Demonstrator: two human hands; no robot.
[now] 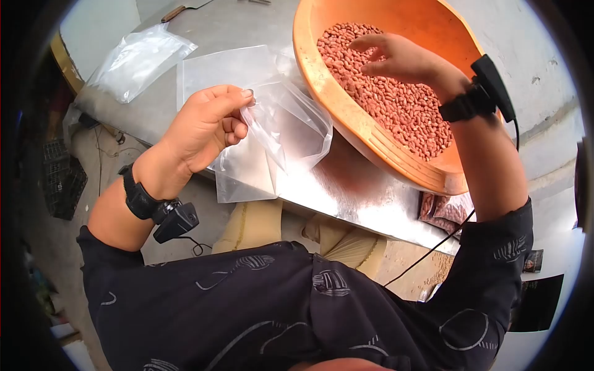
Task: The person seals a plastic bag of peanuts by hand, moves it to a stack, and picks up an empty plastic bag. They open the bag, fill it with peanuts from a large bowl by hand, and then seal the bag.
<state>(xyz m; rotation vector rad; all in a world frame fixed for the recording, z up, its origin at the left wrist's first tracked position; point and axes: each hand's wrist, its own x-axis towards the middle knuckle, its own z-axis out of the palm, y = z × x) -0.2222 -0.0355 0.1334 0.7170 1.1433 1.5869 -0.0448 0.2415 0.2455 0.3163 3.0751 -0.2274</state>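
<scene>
My left hand pinches the gathered edge of a clear plastic bag between thumb and fingers. The bag hangs down over the table's near edge, its mouth partly spread toward the basin. Over the large orange basin, my right hand is open with fingers apart and slightly curled, holding nothing. It overlaps the reddish-brown peanuts that cover the bottom of the basin. A flat clear bag lies on the table behind my left hand.
A stack of clear plastic bags rests at the table's left end. Beyond it lies a wooden-handled tool. Filled bags sit at the right near edge of the metal table. A black cable runs from my right wrist device.
</scene>
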